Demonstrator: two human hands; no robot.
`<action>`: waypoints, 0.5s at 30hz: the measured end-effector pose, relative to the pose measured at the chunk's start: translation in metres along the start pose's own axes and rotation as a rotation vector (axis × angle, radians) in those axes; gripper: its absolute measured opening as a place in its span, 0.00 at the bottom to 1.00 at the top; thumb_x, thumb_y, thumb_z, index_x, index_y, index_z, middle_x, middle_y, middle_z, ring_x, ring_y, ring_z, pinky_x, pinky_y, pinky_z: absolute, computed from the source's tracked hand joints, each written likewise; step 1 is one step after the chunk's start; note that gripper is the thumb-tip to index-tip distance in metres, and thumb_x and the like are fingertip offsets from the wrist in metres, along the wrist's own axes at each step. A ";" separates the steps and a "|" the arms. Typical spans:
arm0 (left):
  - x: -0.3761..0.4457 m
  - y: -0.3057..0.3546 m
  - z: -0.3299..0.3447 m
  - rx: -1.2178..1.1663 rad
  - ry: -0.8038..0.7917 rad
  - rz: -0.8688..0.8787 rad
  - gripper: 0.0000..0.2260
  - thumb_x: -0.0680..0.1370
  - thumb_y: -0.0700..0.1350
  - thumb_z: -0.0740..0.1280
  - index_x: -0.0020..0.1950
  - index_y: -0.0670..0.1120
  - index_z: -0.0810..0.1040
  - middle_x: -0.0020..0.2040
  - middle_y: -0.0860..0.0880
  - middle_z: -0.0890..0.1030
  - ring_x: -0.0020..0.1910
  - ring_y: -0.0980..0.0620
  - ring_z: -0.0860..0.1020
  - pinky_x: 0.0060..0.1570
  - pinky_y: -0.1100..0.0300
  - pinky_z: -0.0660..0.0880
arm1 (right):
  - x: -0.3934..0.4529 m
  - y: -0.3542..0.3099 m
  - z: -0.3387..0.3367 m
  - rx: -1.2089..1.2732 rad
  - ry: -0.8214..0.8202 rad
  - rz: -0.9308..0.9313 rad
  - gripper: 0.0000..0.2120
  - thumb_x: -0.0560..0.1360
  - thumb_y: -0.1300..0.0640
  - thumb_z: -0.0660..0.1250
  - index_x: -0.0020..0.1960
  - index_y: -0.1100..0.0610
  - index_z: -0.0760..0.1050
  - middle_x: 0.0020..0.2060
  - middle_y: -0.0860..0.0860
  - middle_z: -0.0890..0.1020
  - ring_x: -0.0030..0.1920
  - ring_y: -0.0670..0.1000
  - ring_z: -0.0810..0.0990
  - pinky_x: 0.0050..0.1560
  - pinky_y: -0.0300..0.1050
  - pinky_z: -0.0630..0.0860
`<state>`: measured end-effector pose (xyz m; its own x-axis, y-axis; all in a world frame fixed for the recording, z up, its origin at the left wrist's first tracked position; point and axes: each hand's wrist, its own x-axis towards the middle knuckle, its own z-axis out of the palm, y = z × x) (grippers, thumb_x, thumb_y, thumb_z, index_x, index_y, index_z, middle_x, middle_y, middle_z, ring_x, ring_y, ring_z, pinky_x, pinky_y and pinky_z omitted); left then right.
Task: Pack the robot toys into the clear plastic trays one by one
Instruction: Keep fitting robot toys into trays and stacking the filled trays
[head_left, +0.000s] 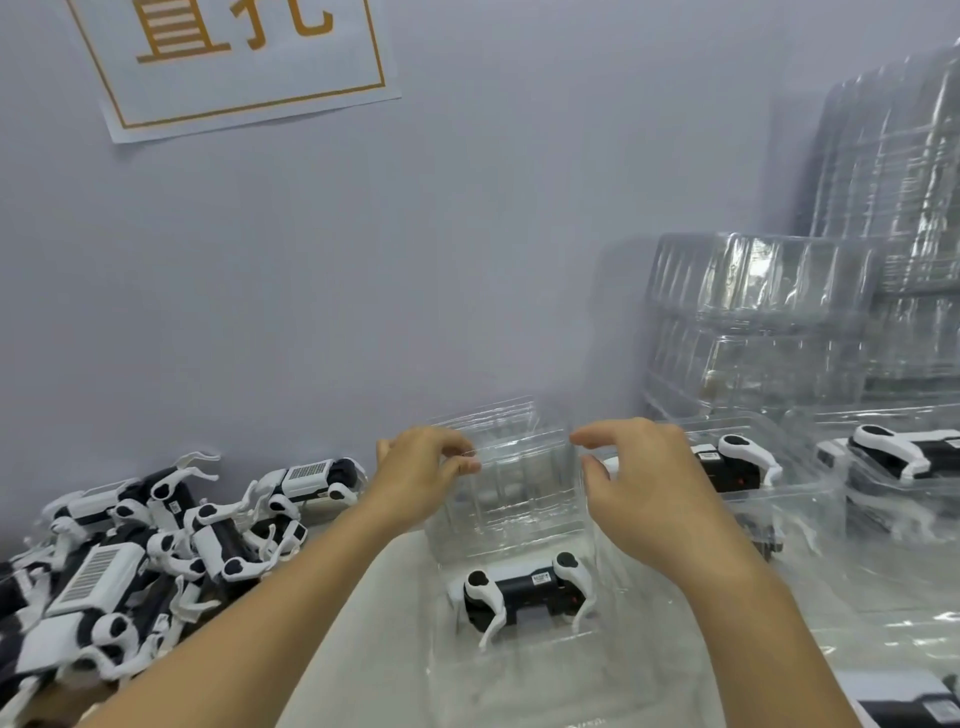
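A black-and-white robot toy (524, 595) lies in the lower half of a clear plastic tray (519, 670) in front of me. The tray's hinged lid (511, 493) stands raised behind the toy. My left hand (421, 480) pinches the lid's upper left edge. At the lid's upper right edge is my right hand (641, 486), its thumb and fingers curled and slightly apart; whether it touches the plastic is unclear.
A heap of loose robot toys (140, 551) lies at the left. Closed trays with toys inside (737, 462) (904, 457) sit at the right. Tall stacks of clear trays (769, 322) stand behind them against the wall. Another packed toy (914, 706) shows at the bottom right.
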<state>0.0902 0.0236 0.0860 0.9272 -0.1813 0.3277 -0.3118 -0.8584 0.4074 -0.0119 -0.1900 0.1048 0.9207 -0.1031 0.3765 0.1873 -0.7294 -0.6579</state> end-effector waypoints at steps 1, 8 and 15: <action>0.000 0.000 -0.001 -0.021 0.015 -0.009 0.02 0.78 0.51 0.70 0.47 0.56 0.83 0.45 0.63 0.82 0.57 0.58 0.73 0.54 0.58 0.54 | 0.000 0.000 0.000 0.005 0.001 -0.005 0.16 0.80 0.58 0.62 0.66 0.51 0.78 0.63 0.45 0.80 0.66 0.48 0.75 0.64 0.42 0.71; 0.009 0.014 -0.010 -0.061 0.197 0.034 0.07 0.81 0.45 0.67 0.57 0.51 0.84 0.51 0.60 0.83 0.64 0.55 0.72 0.55 0.62 0.52 | 0.000 -0.002 0.003 0.016 0.004 -0.014 0.16 0.80 0.59 0.61 0.65 0.51 0.79 0.62 0.45 0.80 0.65 0.48 0.77 0.67 0.47 0.73; 0.006 0.017 -0.020 0.267 0.335 0.278 0.06 0.80 0.45 0.67 0.56 0.50 0.81 0.52 0.54 0.81 0.61 0.52 0.73 0.60 0.55 0.53 | -0.001 -0.002 0.001 -0.003 0.017 0.009 0.15 0.79 0.58 0.64 0.64 0.50 0.79 0.62 0.45 0.80 0.66 0.49 0.75 0.68 0.50 0.71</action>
<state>0.0861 0.0176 0.1117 0.6857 -0.2941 0.6658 -0.4331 -0.9000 0.0484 -0.0126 -0.1879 0.1050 0.9162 -0.1210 0.3819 0.1784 -0.7304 -0.6593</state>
